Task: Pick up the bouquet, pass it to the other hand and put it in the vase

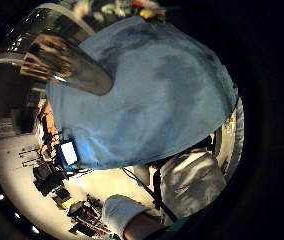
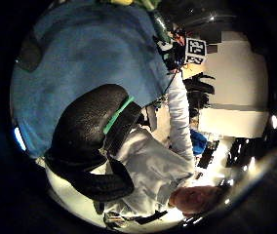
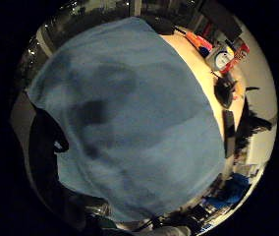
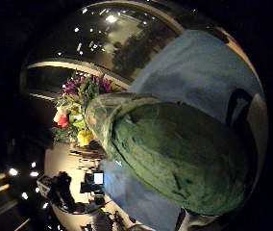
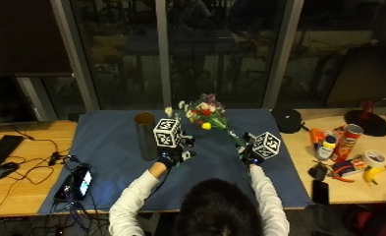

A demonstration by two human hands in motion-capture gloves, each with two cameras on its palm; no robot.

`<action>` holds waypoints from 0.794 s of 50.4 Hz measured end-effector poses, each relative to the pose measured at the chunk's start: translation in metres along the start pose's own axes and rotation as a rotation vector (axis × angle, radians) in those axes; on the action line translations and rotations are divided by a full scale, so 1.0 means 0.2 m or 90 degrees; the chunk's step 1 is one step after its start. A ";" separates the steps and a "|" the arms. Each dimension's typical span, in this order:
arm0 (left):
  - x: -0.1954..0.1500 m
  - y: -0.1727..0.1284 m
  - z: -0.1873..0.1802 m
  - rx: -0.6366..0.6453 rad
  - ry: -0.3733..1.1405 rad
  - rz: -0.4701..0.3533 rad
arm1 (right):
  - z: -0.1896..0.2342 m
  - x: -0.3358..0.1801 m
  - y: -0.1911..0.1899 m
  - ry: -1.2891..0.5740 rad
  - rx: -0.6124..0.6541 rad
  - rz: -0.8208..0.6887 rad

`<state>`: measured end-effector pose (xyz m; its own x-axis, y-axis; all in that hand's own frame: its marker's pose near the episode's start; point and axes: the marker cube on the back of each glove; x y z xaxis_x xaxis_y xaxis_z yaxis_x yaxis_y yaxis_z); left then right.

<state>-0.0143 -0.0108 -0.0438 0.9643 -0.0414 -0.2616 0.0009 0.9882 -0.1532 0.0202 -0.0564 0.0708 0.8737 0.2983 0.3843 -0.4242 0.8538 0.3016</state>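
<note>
A wooden table (image 5: 22, 182) carries a blue cloth (image 5: 114, 162) that covers its middle; every palm view shows that cloth, and only the outside view shows the wood around it.

On the cloth, at about 10 o'clock from the person's head, stands the vase (image 5: 145, 136), a tall dark cylinder, upright. The left little finger side palm view shows its shiny wall (image 1: 57, 55) close by the left palm, a thing the right palm views do not show.

The bouquet (image 5: 206, 114) is off the cloth at about 12 o'clock, flower heads toward the window and stem slanting down to the right hand (image 5: 250, 155). The outside view does not show the fingers round it. The right thumb side palm view shows the green wrapped stem (image 4: 175, 154) filling much of the picture, with pink, purple and yellow flowers (image 4: 76, 110) at its far end, so that hand grasps the bouquet.

The left hand (image 5: 173, 156) is above the cloth, just right of the vase and well apart from the bouquet. Its thumb side view shows a curled black gloved thumb (image 2: 87, 141) with nothing in it; whether the fingers are clenched or slack, I cannot tell.

At 3 o'clock lie a red can (image 5: 346, 141), a tape roll (image 5: 375, 158) and a banana (image 5: 373, 174).
</note>
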 end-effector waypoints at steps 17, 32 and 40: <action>0.04 -0.22 -0.25 0.176 0.178 0.001 | -0.21 -0.49 0.15 -0.408 -0.088 0.021; 0.18 -0.44 -0.35 0.173 0.497 0.042 | -0.12 -0.77 0.19 -0.570 -0.035 -0.071; 0.34 -0.48 -0.39 0.188 0.652 0.189 | -0.02 -0.87 0.24 -0.622 -0.058 -0.074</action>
<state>0.0308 -0.1208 -0.1206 0.2616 0.2352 -0.9361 0.0013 0.9698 0.2440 -0.1504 -0.0652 0.0149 0.3112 -0.2383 0.9200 -0.2926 0.8970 0.3313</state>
